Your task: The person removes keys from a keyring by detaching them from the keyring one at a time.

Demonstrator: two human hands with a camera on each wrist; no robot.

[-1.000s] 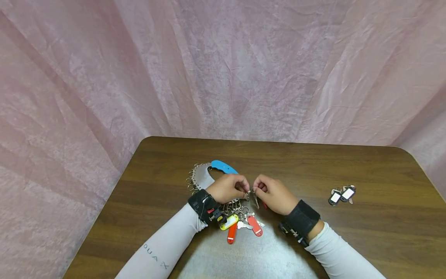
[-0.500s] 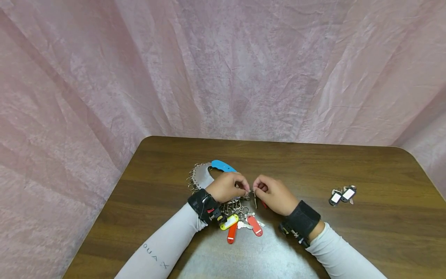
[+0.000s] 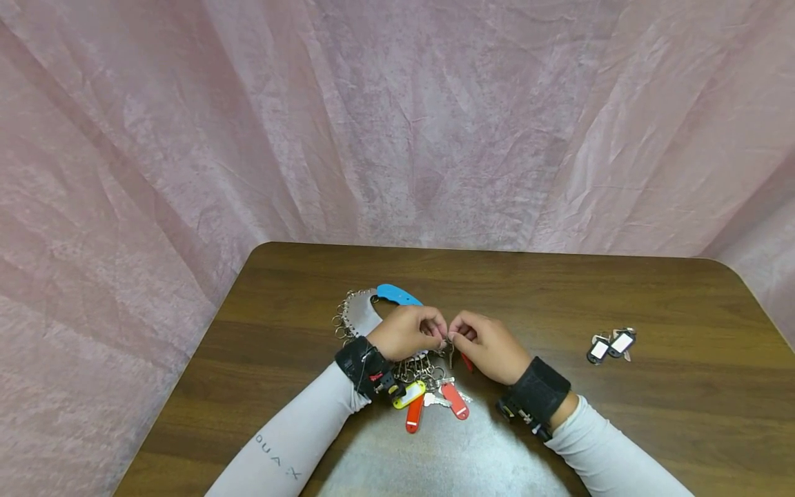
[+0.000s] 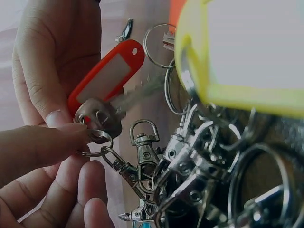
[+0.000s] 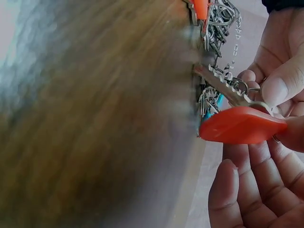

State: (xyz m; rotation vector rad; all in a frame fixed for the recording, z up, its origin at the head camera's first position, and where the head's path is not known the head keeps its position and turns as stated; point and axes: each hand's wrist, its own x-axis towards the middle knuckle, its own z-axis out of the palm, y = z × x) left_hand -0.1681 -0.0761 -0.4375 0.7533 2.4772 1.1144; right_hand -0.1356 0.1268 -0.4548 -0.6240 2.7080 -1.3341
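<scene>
In the head view both hands meet fingertip to fingertip over the table. My left hand (image 3: pixel 404 335) pinches a metal split ring (image 4: pixel 108 151) that hangs on a swivel clasp (image 4: pixel 124 168). Facing it, my right hand (image 3: pixel 491 348) pinches the ring end of a key (image 4: pixel 105 116) with a red key tag (image 4: pixel 105 78). From the right wrist, the red tag (image 5: pixel 242 126) and the toothed key (image 5: pixel 223 85) stick out from the fingertips. Thumbs and fingers partly hide where the rings meet.
A grey crescent-shaped key holder (image 3: pixel 360 314) with a blue handle (image 3: pixel 397 295) and several clasps lies under the left hand. Below hang a yellow tag (image 3: pixel 408 395), an orange-red tag (image 3: pixel 414 414) and a red tag (image 3: pixel 456 402). Two black-tagged keys (image 3: pixel 610 346) lie at the right.
The fingertips of both hands have drawn slightly closer together. The key and red tag below the right hand have shifted a little left and turned. The other tags stay nearly in place.
</scene>
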